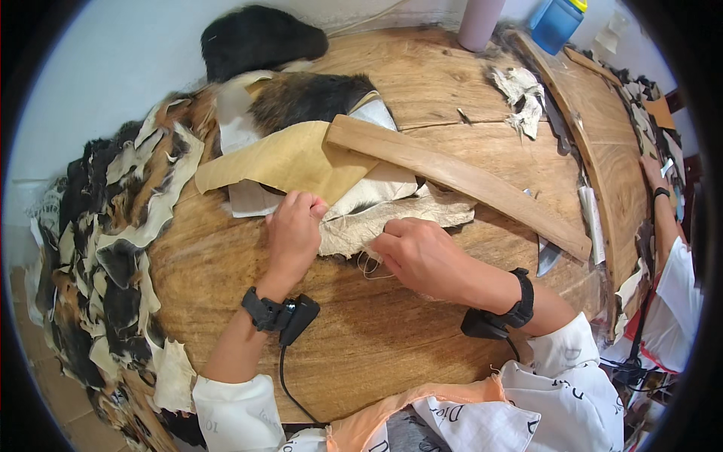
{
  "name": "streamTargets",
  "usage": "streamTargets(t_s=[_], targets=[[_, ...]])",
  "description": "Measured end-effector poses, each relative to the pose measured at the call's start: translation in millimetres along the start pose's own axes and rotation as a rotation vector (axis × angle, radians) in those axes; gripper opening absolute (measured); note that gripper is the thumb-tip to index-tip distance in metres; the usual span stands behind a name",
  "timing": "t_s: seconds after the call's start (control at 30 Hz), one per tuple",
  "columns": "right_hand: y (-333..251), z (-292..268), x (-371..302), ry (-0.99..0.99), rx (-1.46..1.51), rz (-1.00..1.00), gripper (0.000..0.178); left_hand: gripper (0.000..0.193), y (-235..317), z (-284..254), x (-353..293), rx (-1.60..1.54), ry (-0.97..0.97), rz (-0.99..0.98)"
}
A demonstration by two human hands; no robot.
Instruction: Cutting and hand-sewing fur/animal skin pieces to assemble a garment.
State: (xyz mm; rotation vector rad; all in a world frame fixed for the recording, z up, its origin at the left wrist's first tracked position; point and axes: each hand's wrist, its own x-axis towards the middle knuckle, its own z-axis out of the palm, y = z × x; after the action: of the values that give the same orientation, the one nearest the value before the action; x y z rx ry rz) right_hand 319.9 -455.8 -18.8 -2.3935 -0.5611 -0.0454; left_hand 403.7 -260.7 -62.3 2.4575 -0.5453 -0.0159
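Observation:
A pale cream piece of hide (440, 211), its flesh side up, lies on the wooden table in front of me. At its left end my left hand (295, 230) is closed, fingertips pinching the hide's edge. My right hand (418, 252) is closed in a pinch over its near edge. Loops of thin thread (367, 265) hang at the right fingertips; whether a needle is there is hidden. Beyond my hands lies a tan sheet (282, 160). A flat wooden bar (459, 181) rests across its right end. Dark brown fur (312, 102) shows behind the sheet.
Fur scraps (124, 256) pile along the left edge; a black fur piece (260, 41) lies at the back. A knife blade (548, 256) lies right of the bar. A long wooden strip (576, 143), pink bottle (480, 22) and blue bottle (557, 24) stand right. Another person's arm (663, 207) reaches in.

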Motion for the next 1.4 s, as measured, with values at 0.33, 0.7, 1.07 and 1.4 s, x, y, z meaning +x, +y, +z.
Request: streamTargets(t_s=[0.33,0.7,1.07,1.4], targets=[[-38,-49,-3,-0.480,0.711,-0.345,0.013,0.013,2,1,2,0.164,0.005,-0.029],[8,21,25,0.104,0.315,-0.038,0.007,0.007,32,-42,-33,-0.313,-0.078,0.339],[11,25,11,0.035,0.173,-0.004,0.007,0.016,-1,-14,-14,0.227,0.181,0.220],[19,-2,-26,0.075,-0.060,0.113,0.006,0.011,-3,-10,-11,-0.115,0.052,-0.084]])
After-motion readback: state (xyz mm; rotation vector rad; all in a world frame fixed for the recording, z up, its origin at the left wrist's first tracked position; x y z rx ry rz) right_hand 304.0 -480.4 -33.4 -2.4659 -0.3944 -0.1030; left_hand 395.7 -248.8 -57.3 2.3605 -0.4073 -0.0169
